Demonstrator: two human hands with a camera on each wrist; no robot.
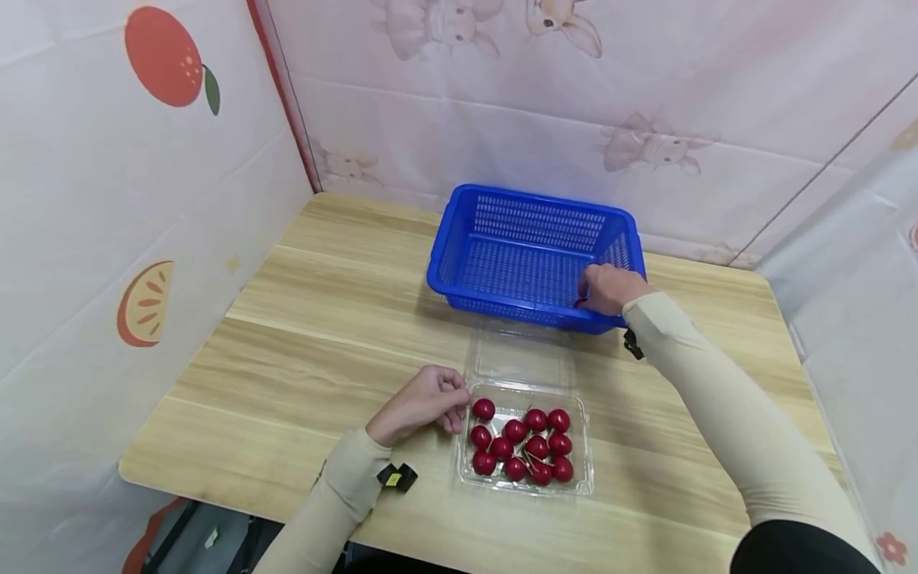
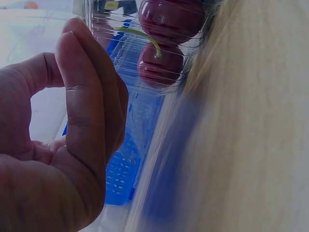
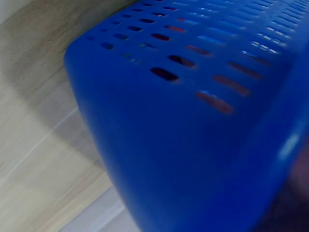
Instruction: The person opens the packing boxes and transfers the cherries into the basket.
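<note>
Blue plastic makes up the basket [image 1: 545, 199] at the far side of the surface [image 1: 344, 311], and the right hand [image 1: 613, 288] reaches over its near-right corner. Those fingers bend down inside, with a bit of red, probably a cherry, just at their tips; the grip's underside is hidden, so I cannot tell how far it is closed or whether it has hold of that fruit. Red and dark patches also show through the basket's slots in the right wrist view.

About 12 cherries [image 1: 536, 446] lie in the clear container [image 1: 531, 488] on the near side, its lid [image 1: 523, 359] folded back towards the basket. The left hand [image 1: 423, 402] rests loosely curled at the container's far-left edge, nothing in its grasp; whether it touches the plastic is unclear.

The step looks like moving cherries between basket and container, though which way I cannot judge. To do it well, take 1 cherry by its sides with light pressure, leave the stem slack, and lift well above the basket's near rim before crossing the lid. The thin container would likely slide if bumped, so left fingertips against its wall should steady it.
</note>
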